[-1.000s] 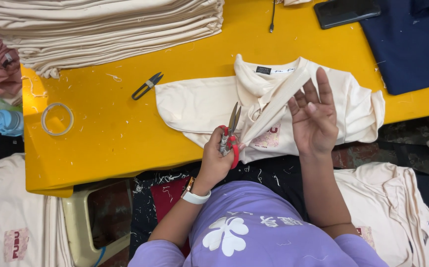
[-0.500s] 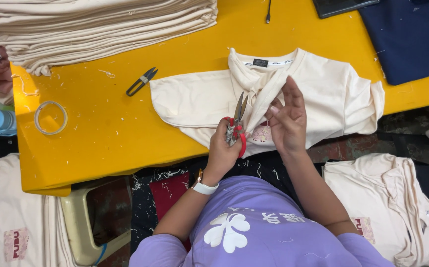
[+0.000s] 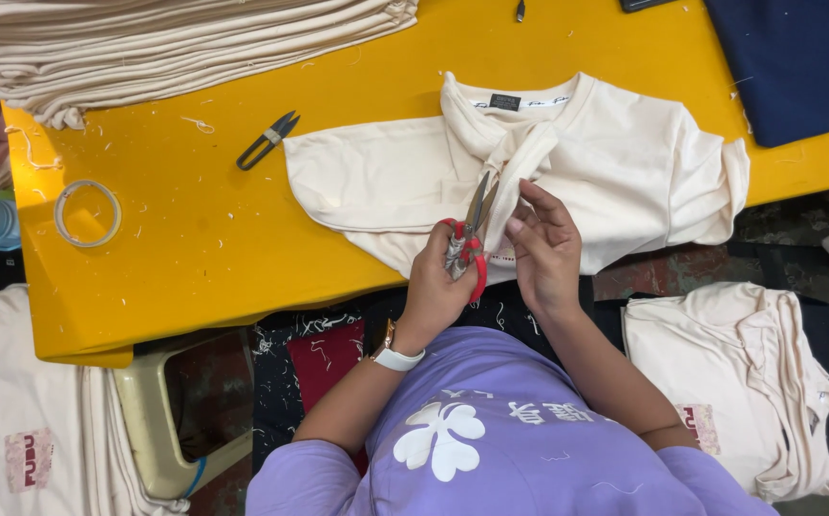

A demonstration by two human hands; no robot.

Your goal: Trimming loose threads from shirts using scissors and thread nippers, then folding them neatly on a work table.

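Head view shows the left hand point(image 3: 434, 287) gripping red-handled scissors point(image 3: 468, 239), blades up at a fabric strip of the cream shirt point(image 3: 615, 167) lying at the table's point(image 3: 204, 287) near edge; the right hand point(image 3: 543, 250) pinches that strip. Trimming looks underway, not finished. A small dark neck label point(image 3: 505, 101) sits at the collar.

We look down on a yellow table point(image 3: 243, 248). On it lie a cream shirt point(image 3: 615, 162), a stack of folded cream cloth point(image 3: 176, 38), small black thread snips point(image 3: 267, 140), a tape ring point(image 3: 88, 213) and dark blue fabric point(image 3: 797, 57).
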